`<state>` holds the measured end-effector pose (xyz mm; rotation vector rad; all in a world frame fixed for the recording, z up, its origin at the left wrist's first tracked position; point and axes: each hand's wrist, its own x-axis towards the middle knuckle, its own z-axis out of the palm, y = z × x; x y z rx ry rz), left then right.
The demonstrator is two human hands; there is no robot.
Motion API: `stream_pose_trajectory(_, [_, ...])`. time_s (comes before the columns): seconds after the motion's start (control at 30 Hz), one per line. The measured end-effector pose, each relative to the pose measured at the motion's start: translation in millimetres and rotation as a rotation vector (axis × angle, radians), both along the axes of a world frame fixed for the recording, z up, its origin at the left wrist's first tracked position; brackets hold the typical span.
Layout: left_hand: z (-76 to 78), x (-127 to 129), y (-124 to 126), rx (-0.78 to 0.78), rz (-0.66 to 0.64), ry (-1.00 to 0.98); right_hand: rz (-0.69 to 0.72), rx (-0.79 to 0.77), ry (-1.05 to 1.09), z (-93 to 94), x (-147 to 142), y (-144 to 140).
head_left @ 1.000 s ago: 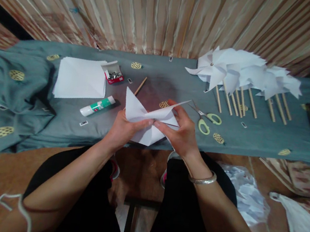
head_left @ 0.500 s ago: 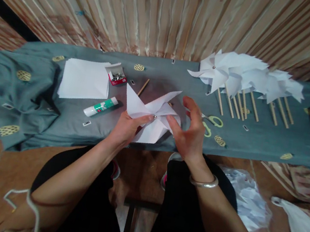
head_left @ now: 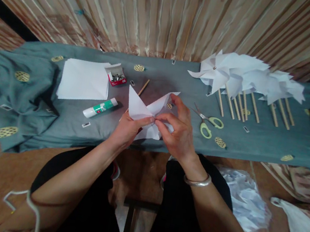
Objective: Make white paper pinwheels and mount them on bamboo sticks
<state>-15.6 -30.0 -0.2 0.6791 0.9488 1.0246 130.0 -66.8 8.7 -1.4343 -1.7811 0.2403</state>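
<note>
Above a grey-clothed tabletop (head_left: pixel 258 139), both hands (head_left: pixel 153 127) pinch a folded white paper pinwheel (head_left: pixel 143 112) at its centre, best kept firmly aligned.

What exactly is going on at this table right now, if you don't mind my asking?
A seated person is folding a white paper pinwheel, with the left hand and right hand both pinching its centre above the grey cloth-covered table. A row of finished pinwheels on sticks lies to the right, with scissors nearby. Paper sheets, a glue stick and a small box of fasteners sit to the left.
</note>
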Motion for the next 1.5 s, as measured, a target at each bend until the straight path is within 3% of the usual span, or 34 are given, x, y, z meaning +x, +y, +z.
stream_pose_trajectory(0.23, [4.3,-5,3,-0.017,0.025,0.008,0.018,-0.082,0.186,5.7,-3,5])
stream_pose_trajectory(0.37, [1.9,-9,8,0.004,0.1,0.023,-0.104,-0.055,0.301,7.3,17,12])
stream_pose_trajectory(0.47, [0.6,-13,13,-0.013,0.155,0.066,-0.196,-0.03,0.201,-1.6,37,14])
stream_pose_trajectory(0.6, [1.4,-18,15,-0.044,0.191,0.067,-0.159,-0.133,-0.082,-20.0,47,9])
stream_pose_trajectory(0.7, [1.3,-18,14,-0.04,0.182,0.052,-0.129,-0.168,-0.187,-25.7,44,2])
stream_pose_trajectory(0.83, [1.2,-15,12,-0.037,0.151,0.054,-0.136,-0.118,-0.081,-14.5,38,-2])
stream_pose_trajectory(0.97, [3.8,-11,9,-0.028,0.117,0.049,0.054,-0.131,0.098,0.1,27,-4])
stream_pose_trajectory(1.07, [5.6,-9,8,-0.025,0.092,0.048,0.114,-0.13,0.12,2.6,18,-4])
stream_pose_trajectory(1.5, [7.9,-3,3,-0.032,0.032,0.027,-0.022,-0.099,0.134,-1.8,6,0])
